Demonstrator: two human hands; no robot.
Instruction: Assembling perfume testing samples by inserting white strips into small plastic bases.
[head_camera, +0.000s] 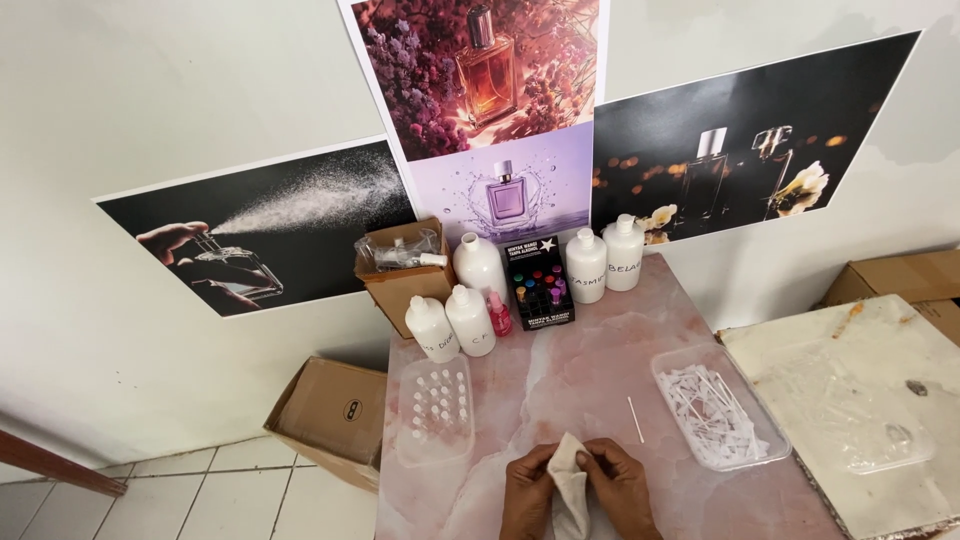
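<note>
Between our two hands, at the near edge of the pink marbled counter (600, 370), we hold a crumpled white cloth (568, 485). Our left hand (527, 490) closes its grip on the cloth's left side, and our right hand (622, 487) pinches its upper right edge with fingertips. Just beyond the right grip lies a thin white stick (635, 419). Further right sits a clear tray of white sticks (716, 404); beyond the left grip sits a clear tray of small vials (436, 408). Well beyond both stand white bottles (470, 320) and a black box (538, 282).
</note>
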